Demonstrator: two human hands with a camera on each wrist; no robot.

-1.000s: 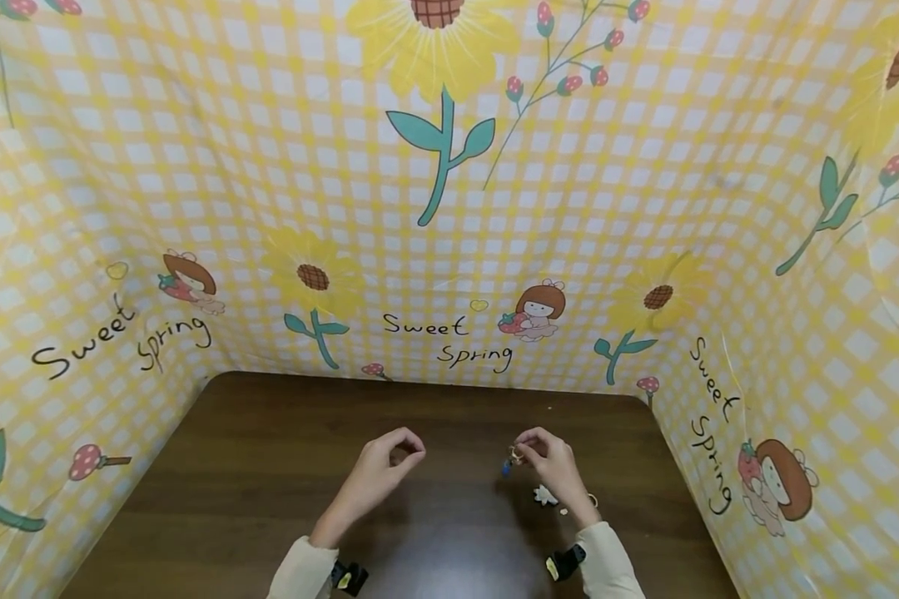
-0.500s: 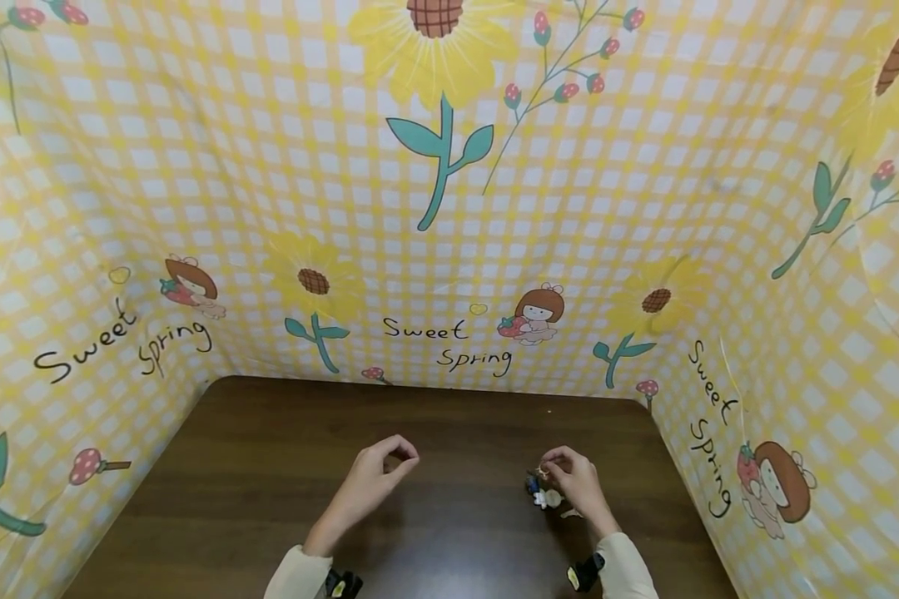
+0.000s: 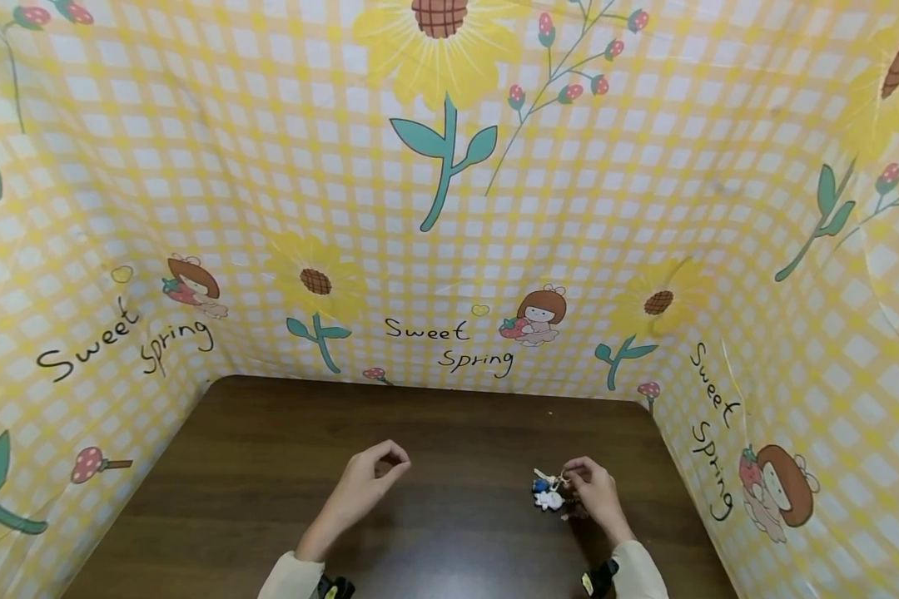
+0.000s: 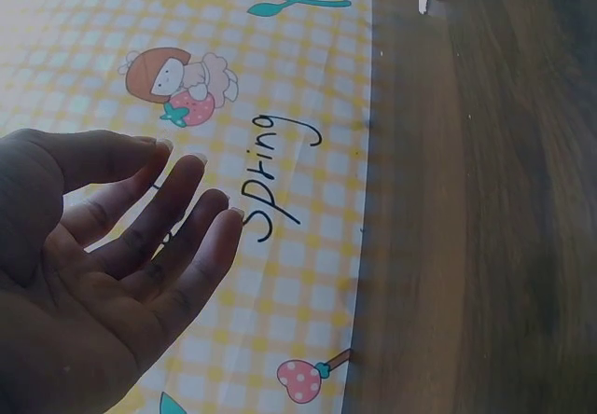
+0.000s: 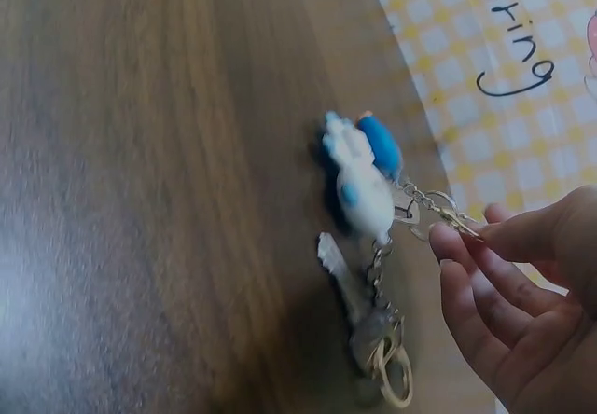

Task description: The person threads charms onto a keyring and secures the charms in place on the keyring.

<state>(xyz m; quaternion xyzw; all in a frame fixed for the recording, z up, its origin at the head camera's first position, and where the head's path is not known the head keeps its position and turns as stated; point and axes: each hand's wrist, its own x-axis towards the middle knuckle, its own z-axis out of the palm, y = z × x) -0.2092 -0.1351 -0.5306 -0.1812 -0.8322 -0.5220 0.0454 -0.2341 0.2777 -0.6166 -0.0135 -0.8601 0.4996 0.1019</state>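
Note:
My right hand point(image 3: 598, 492) pinches the gold clasp point(image 5: 455, 220) of a keychain between thumb and fingertips. From it a short chain runs to a blue charm point(image 5: 380, 145). A white figurine charm with pale blue parts point(image 5: 366, 195) lies against the blue one, low over the table. Its chain leads to a metal key point(image 5: 347, 279) and a gold split ring point(image 5: 395, 377), on the wood in the right wrist view. My left hand point(image 3: 365, 482) hovers left of centre, holding nothing; its fingers are loosely bent, thumb near the index fingertip in the left wrist view point(image 4: 121, 227).
The dark wooden table point(image 3: 285, 449) is walled on three sides by a yellow checked cloth point(image 3: 449, 274) with flower and girl prints. A tiny pale speck point(image 3: 550, 413) lies near the table's back edge.
My right hand has moved right and toward me, bringing the pinched keychain and its blue charm from left of the white figurine to right beside it. My left hand has shifted slightly left and nearer.

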